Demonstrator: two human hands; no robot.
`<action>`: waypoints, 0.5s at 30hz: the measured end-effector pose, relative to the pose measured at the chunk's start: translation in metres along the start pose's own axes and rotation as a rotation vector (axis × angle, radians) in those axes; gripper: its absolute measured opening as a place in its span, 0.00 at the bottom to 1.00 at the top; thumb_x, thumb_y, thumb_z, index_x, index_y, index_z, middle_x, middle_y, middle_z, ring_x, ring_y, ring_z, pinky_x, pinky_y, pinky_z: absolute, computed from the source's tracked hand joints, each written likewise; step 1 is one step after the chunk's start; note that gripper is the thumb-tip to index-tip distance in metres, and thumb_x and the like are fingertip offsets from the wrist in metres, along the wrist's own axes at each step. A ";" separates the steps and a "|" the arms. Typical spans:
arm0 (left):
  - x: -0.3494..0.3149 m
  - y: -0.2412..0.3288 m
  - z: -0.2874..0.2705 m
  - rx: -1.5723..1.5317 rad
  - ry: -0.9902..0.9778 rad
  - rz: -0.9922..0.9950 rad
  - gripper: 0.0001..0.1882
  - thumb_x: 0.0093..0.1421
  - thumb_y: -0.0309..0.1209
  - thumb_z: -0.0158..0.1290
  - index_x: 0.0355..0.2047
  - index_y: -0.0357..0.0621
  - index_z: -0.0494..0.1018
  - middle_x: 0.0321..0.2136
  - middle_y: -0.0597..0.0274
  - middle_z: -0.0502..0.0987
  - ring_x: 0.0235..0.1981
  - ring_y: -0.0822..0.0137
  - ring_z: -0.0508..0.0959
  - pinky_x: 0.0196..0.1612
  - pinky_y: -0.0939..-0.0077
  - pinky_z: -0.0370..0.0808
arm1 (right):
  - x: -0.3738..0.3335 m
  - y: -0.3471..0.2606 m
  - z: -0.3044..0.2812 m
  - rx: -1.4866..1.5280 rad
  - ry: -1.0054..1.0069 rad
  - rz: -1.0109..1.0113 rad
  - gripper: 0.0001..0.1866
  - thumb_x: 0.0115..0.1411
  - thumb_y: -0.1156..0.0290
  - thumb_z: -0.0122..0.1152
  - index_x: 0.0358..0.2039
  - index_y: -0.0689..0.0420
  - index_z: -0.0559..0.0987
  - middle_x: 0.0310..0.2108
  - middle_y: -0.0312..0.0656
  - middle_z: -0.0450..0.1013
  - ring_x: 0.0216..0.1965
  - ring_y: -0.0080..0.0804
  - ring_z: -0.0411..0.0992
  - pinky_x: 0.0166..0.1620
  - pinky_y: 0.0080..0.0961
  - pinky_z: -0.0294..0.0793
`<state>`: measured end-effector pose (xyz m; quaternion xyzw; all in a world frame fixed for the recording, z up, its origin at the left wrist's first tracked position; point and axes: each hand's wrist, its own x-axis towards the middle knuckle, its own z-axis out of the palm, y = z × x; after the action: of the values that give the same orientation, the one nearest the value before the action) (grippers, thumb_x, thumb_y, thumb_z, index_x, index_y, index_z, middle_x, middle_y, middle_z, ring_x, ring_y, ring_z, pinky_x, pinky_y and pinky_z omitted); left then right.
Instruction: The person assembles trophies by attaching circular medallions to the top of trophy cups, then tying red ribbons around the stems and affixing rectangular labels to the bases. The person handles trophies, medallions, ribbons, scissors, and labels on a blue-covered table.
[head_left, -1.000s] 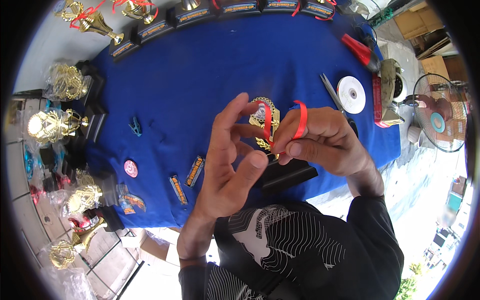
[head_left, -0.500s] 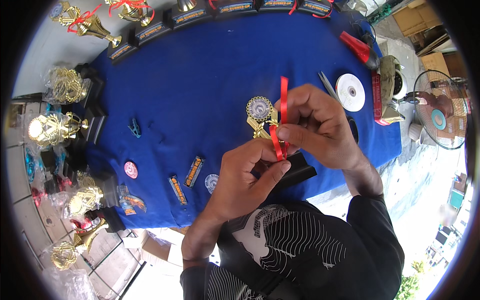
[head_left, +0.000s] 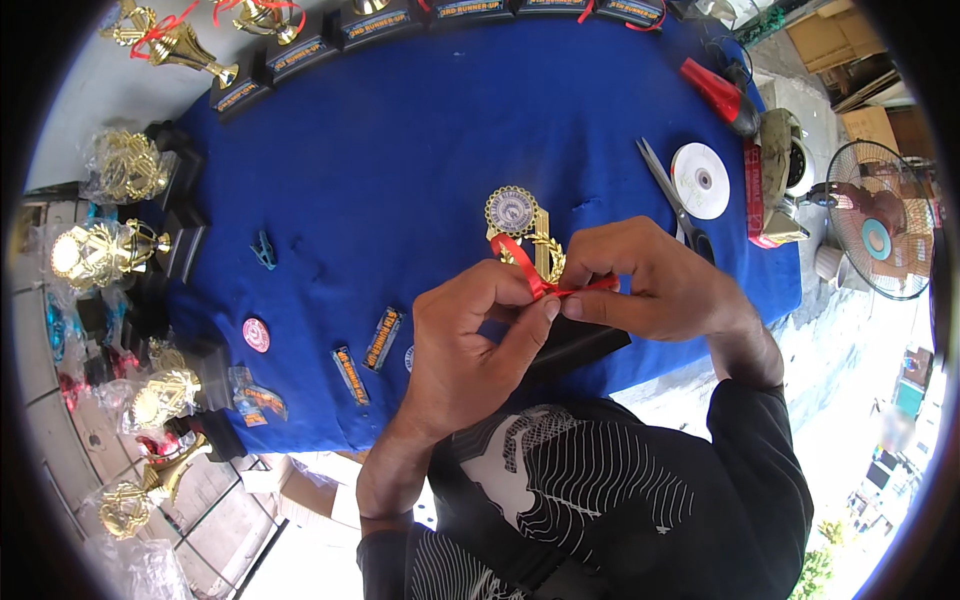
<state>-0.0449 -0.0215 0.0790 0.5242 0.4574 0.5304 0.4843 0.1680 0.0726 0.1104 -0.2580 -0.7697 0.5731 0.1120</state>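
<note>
A gold trophy (head_left: 511, 212) with a round medallion at its top stands on a black base (head_left: 580, 352) close in front of me. Around its column runs a red ribbon (head_left: 516, 262), drawn together at the front. My left hand (head_left: 465, 345) pinches the ribbon between thumb and forefinger, with a loop rising above the fingertips. Just to the right, my right hand (head_left: 655, 280) grips the other part of the ribbon, and a short end pokes out of its fingers. Both sets of fingertips nearly meet, hiding the trophy's lower column and the ribbon's crossing.
Scissors (head_left: 665, 185) lie partly open beside a white ribbon spool (head_left: 700, 180) on the blue cloth (head_left: 380, 180). A red and black blower (head_left: 718, 97) and a fan (head_left: 877, 225) are at the right. Label strips (head_left: 384, 338), a pink round sticker (head_left: 256, 335) and a blue clip (head_left: 264, 250) lie left; trophies (head_left: 105, 255) line the edge.
The upright ribbon end by my right hand has come down into its fingers. My right hand has dropped lower, and a loop now shows above my left fingertips. The scissors are more exposed.
</note>
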 end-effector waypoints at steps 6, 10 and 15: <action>-0.004 0.000 0.001 0.058 -0.015 -0.005 0.06 0.60 0.17 0.63 0.32 0.34 0.76 0.29 0.57 0.81 0.30 0.71 0.84 0.33 0.77 0.81 | -0.016 -0.020 -0.003 -0.413 0.105 -0.070 0.07 0.66 0.70 0.62 0.39 0.59 0.76 0.40 0.45 0.73 0.34 0.46 0.74 0.36 0.39 0.70; -0.006 0.000 0.004 0.080 -0.040 0.012 0.06 0.60 0.17 0.63 0.32 0.33 0.76 0.30 0.57 0.82 0.30 0.71 0.84 0.33 0.77 0.81 | -0.024 -0.037 -0.007 -0.544 0.017 0.141 0.06 0.65 0.72 0.63 0.40 0.59 0.77 0.34 0.46 0.74 0.34 0.48 0.77 0.37 0.38 0.73; -0.008 0.000 0.007 0.037 -0.019 0.000 0.05 0.61 0.17 0.63 0.32 0.32 0.75 0.32 0.55 0.82 0.31 0.71 0.84 0.34 0.76 0.81 | -0.023 -0.045 -0.006 -0.305 0.109 -0.053 0.12 0.65 0.75 0.61 0.49 0.60 0.79 0.33 0.47 0.79 0.34 0.52 0.79 0.37 0.41 0.76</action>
<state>-0.0381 -0.0297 0.0788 0.5381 0.4626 0.5168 0.4790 0.1779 0.0556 0.1575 -0.2823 -0.8472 0.4314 0.1282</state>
